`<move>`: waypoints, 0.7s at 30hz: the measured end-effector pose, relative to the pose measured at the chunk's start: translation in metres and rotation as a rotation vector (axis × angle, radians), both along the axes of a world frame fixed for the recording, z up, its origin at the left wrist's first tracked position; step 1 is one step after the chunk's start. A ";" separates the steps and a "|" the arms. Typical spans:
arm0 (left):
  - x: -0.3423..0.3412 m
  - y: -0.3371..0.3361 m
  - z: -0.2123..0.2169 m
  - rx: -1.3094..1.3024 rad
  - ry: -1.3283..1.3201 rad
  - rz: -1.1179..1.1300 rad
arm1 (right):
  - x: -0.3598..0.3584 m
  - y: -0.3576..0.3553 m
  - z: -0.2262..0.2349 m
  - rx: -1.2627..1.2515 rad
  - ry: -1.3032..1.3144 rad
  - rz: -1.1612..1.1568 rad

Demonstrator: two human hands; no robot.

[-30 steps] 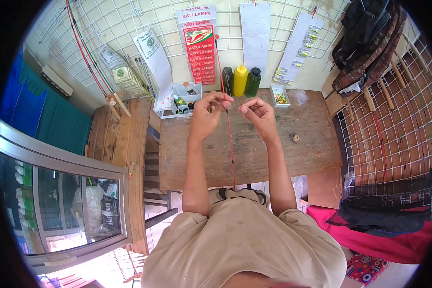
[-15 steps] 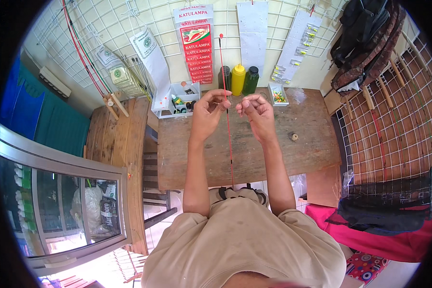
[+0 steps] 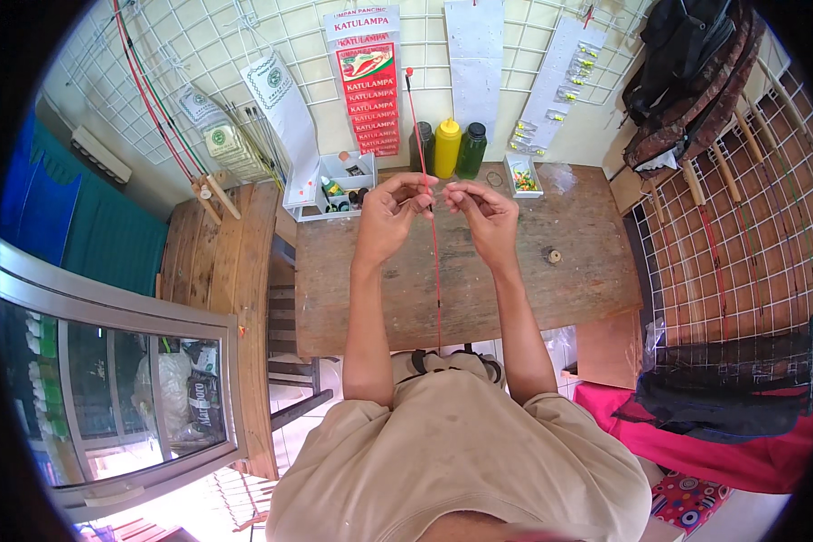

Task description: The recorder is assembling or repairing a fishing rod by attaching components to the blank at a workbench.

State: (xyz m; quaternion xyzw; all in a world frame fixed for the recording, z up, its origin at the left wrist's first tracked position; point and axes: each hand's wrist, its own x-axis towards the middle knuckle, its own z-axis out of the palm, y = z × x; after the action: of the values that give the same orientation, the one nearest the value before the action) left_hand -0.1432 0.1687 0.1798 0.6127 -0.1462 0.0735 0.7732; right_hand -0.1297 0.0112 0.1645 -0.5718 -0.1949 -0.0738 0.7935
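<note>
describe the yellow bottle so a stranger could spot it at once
Find the wooden table under the wire grid wall. At its back edge, three bottles stand in a row; the yellow bottle is the middle one, between two dark ones, just right of the thin red rod.

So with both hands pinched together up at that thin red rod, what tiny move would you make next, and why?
Probably keep the left hand steady as the anchor and let the right hand work its fingertips a touch closer. The left fingers already pinch the thin red rod, which runs upright over the wooden table, while the right fingertips meet just beside it. What they pinch is too small to tell.
</note>
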 end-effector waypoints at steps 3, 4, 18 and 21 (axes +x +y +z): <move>0.001 0.002 -0.002 0.015 -0.014 -0.056 | 0.002 0.001 -0.001 -0.002 -0.066 -0.023; 0.001 0.001 -0.002 0.014 -0.013 -0.057 | 0.003 0.001 -0.002 0.003 -0.058 -0.044; 0.003 -0.010 -0.004 -0.031 0.003 -0.123 | 0.004 -0.002 -0.002 0.123 -0.007 -0.124; 0.005 -0.011 -0.007 -0.024 -0.028 -0.093 | 0.004 -0.002 -0.002 0.138 -0.021 -0.115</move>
State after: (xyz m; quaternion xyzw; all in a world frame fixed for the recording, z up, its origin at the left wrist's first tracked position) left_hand -0.1379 0.1582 0.1727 0.5949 -0.1846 0.0476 0.7809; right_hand -0.1259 0.0089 0.1628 -0.5252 -0.1645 -0.1385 0.8234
